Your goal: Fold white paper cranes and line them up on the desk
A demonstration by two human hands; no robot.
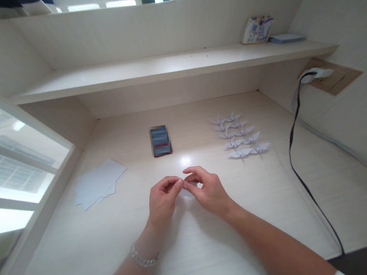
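Note:
My left hand [165, 199] and my right hand [207, 190] meet over the middle of the desk, thumbs and fingers pinched together. Between them is a small folded piece of white paper [186, 193], mostly hidden by the fingers, so its shape cannot be made out. To the right, several white origami cranes [238, 143] stand in rows. A loose stack of white paper sheets [100, 184] lies on the left. Beyond my hands rests a dark, blurred rectangular object [160, 140].
A shelf [167, 67] runs across the back, bearing a small patterned box [257, 29] and a flat bluish item [286, 38]. From a wall socket [334, 76] a black cable [292, 141] trails down the right side. A window [13, 155] borders the left.

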